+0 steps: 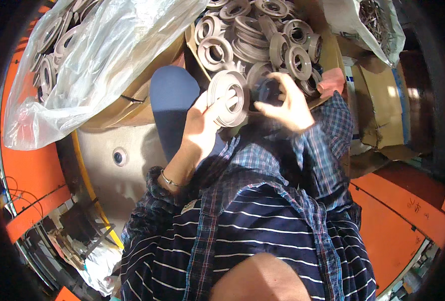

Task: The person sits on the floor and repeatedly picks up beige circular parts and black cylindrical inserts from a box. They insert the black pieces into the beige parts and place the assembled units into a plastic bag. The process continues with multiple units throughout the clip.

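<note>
My left hand [201, 123] grips a beige ridged plastic ring [224, 99] by its lower left edge, tilted up, with fingers showing through its middle hole. Close beside it, my right hand [293, 108] has thumb and fingers curled around a dark, glossy round piece [266, 93]; its exact kind is hard to make out. Both hands are above my lap, at the near side of a cardboard box [335, 40] heaped with similar beige rings [215, 53].
Left of the box, clear plastic sheeting [112, 50] covers more rings. A white bag [350, 22] of thin dark pieces stands at the back right. A pinkish cloth [331, 82] lies on the box's right edge. One small round piece [119, 156] is on the floor.
</note>
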The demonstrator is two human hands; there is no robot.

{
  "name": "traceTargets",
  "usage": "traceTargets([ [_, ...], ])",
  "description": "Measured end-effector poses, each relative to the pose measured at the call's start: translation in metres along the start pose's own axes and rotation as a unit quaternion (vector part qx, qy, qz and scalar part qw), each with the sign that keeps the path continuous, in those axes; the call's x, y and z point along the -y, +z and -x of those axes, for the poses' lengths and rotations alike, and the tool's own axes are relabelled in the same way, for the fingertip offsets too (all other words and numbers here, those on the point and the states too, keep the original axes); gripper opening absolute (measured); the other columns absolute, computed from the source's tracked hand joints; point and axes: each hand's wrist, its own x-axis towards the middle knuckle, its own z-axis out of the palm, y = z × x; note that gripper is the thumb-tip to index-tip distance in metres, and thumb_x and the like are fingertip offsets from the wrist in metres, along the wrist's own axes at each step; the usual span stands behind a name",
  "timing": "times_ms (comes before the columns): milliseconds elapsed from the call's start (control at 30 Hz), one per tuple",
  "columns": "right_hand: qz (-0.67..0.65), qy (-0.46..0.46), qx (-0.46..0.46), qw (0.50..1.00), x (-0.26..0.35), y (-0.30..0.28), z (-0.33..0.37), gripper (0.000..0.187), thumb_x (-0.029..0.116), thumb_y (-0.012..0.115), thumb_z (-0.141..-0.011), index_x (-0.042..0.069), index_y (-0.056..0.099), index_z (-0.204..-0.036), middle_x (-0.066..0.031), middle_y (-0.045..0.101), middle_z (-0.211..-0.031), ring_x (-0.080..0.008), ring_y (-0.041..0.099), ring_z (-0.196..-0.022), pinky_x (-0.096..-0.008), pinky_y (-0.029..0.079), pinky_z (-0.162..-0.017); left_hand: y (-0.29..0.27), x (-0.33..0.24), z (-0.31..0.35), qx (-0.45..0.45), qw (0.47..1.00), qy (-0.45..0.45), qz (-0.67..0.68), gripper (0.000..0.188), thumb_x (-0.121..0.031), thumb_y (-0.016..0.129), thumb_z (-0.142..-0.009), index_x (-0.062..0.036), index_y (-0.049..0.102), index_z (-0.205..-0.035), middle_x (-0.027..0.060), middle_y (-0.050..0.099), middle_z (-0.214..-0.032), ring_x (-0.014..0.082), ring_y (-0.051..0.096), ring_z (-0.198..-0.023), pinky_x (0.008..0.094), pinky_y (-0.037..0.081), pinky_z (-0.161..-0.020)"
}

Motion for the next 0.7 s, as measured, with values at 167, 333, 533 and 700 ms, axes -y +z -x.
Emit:
traceTargets([
  [167,0.053,-0.099,0.038,0.993,0.042,0.005,0.011,0.076,0.017,0.082,-0.069,0.005,0.050,-0.136,-0.0187,0.055,-0.127,-0.0318,0.057,-0.120,-0.0371,0.046,-0.103,0.008,0.003,0.005,0.056,0.991,0.027,-0.121,0.038,-0.005,0.058,-0.094,0.0048,0.052,-0.130,0.0081,0.065,-0.114,0.0128,0.061,-0.098,0.0279,0.050,-0.087],
  [333,0.075,-0.130,-0.004,0.989,0.049,0.010,0.012,0.076,0.020,0.081,-0.072,0.005,0.048,-0.139,-0.0190,0.056,-0.131,-0.0311,0.059,-0.118,-0.0385,0.049,-0.100,0.008,0.004,0.012,0.073,0.978,0.072,-0.181,0.041,-0.008,0.063,-0.092,0.0027,0.053,-0.131,0.0078,0.066,-0.111,0.0104,0.061,-0.096,0.0262,0.050,-0.085],
  [533,-0.310,0.145,-0.016,0.939,0.039,0.023,0.020,0.035,0.019,0.073,-0.085,-0.003,0.064,-0.112,-0.0028,0.065,-0.082,-0.0059,0.061,-0.074,-0.0230,0.052,-0.068,0.010,0.018,0.023,0.052,0.860,0.231,-0.452,0.049,-0.011,0.069,-0.089,0.0023,0.051,-0.133,0.0166,0.067,-0.113,0.0206,0.066,-0.102,0.0325,0.051,-0.091],
  [700,-0.402,0.230,0.012,0.886,0.031,0.026,0.023,0.040,0.022,0.070,-0.087,-0.006,0.062,-0.114,-0.0071,0.068,-0.087,-0.0135,0.066,-0.075,-0.0266,0.056,-0.070,0.006,0.018,0.026,0.115,0.821,0.238,-0.506,0.054,-0.008,0.071,-0.086,0.0022,0.050,-0.135,0.0167,0.068,-0.111,0.0199,0.068,-0.101,0.0325,0.052,-0.090],
])
